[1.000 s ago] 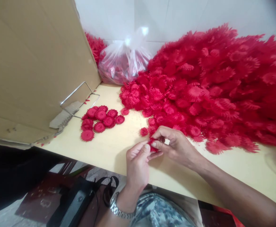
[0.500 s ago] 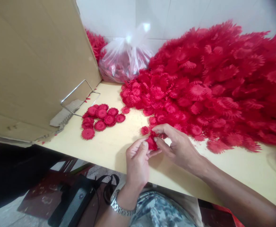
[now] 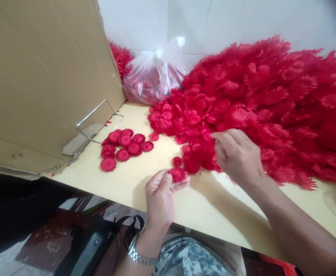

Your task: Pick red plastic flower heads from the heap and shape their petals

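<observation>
Between the thumb and fingers of my left hand [image 3: 161, 191] is a red toothed flower disc [image 3: 177, 174], held above the table near its front edge. My right hand [image 3: 238, 153] is raised over the front of the big heap of red flower pieces [image 3: 242, 99]; its fingers are pinched together, and what they hold, if anything, is too small to make out. A small red disc [image 3: 177, 161] lies just behind the held one. Several red discs [image 3: 124, 140] are grouped on the table to the left.
A tied clear plastic bag [image 3: 153, 78] of red pieces stands against the wall. At the left, a cardboard box [image 3: 47, 76] rises beside a bent metal wire frame [image 3: 91, 113]. A black bag [image 3: 89, 245] is below the pale yellow table [image 3: 122, 184].
My right hand has moved away from my left, up and right to the heap. The disc in my left hand now shows flat and open. The view has shifted slightly.
</observation>
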A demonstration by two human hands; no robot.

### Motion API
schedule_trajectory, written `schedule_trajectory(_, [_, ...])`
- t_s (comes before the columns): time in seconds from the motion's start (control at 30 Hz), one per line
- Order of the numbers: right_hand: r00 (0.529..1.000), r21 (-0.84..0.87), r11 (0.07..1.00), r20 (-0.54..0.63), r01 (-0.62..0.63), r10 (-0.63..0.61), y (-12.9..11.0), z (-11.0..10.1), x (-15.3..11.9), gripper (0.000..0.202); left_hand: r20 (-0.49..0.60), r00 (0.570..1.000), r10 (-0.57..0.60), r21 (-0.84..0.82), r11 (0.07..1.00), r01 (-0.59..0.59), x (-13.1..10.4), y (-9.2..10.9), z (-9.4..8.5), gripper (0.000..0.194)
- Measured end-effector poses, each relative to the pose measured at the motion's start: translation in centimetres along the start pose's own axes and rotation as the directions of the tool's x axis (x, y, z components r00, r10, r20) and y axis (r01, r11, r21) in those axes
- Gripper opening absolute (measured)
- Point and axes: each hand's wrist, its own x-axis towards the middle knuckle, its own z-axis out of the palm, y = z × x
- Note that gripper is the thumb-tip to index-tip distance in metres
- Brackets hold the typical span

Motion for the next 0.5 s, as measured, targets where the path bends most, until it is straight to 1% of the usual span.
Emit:
schedule_trajectory(0.07, [0.998, -0.023, 0.999, 0.051, -0.035, 0.036, 0.6, -0.4, 0.3, 0.026, 0.023, 0.999, -0.033, 0.006, 0.999, 0.033, 0.1, 0.1, 0.0, 0.015])
schedule_trajectory(0.1, [0.997, 0.005, 0.999, 0.063, -0.042, 0.041, 0.4, -0.6, 0.3, 0.023, 0.037, 0.998, -0.049, 0.003, 0.999, 0.049, 0.1, 0.1, 0.0, 0.013])
schedule_trajectory(0.13, [0.996, 0.066, 0.997, 0.072, -0.05, 0.045, 0.1, -0.8, 0.3, 0.02, 0.049, 0.997, -0.058, -0.001, 0.998, 0.058, 0.1, 0.0, 0.1, 0.012])
schedule_trajectory(0.17, [0.994, 0.161, 0.985, 0.093, -0.063, 0.048, -0.5, -0.9, 0.2, 0.02, 0.061, 0.996, -0.061, -0.005, 0.998, 0.061, 0.1, -0.1, 0.2, 0.012])
schedule_trajectory(0.2, [0.989, 0.281, 0.956, 0.142, -0.082, 0.043, -1.2, -1.0, 0.1, 0.023, 0.073, 0.996, -0.058, -0.003, 0.998, 0.059, 0.1, -0.2, 0.3, 0.011])
schedule_trajectory(0.23, [0.976, 0.404, 0.907, 0.217, -0.115, 0.027, -1.9, -1.0, -0.1, 0.023, 0.087, 0.995, -0.051, 0.002, 0.999, 0.051, 0.0, -0.3, 0.3, 0.012])
schedule_trajectory(0.27, [0.952, 0.514, 0.841, 0.305, -0.168, 0.005, -2.6, -0.9, -0.2, 0.018, 0.102, 0.994, -0.042, 0.01, 0.999, 0.041, -0.1, -0.4, 0.4, 0.012])
schedule_trajectory(0.33, [0.895, 0.649, 0.697, 0.446, -0.305, -0.024, -3.6, -0.5, -0.6, 0.008, 0.133, 0.991, -0.027, 0.026, 0.999, 0.024, -0.3, -0.6, 0.4, 0.013])
schedule_trajectory(0.37, [0.878, 0.684, 0.634, 0.479, -0.36, -0.019, -3.8, -0.4, -0.8, 0.008, 0.146, 0.989, -0.023, 0.034, 0.999, 0.018, -0.4, -0.7, 0.4, 0.014])
schedule_trajectory(0.43, [0.87, 0.724, 0.546, 0.493, -0.421, 0.018, -4.0, -0.2, -1.1, 0.009, 0.167, 0.986, -0.02, 0.051, 0.999, 0.012, -0.5, -0.9, 0.3, 0.016])
schedule_trajectory(0.47, [0.872, 0.731, 0.529, 0.489, -0.43, 0.033, -3.9, -0.1, -1.2, 0.008, 0.175, 0.984, -0.014, 0.056, 0.998, 0.004, -0.5, -0.9, 0.3, 0.016])
schedule_trajectory(0.5, [0.874, 0.73, 0.531, 0.484, -0.43, 0.041, -3.8, -0.2, -1.3, 0.008, 0.182, 0.983, -0.004, 0.058, 0.998, -0.006, -0.6, -1.0, 0.2, 0.016])
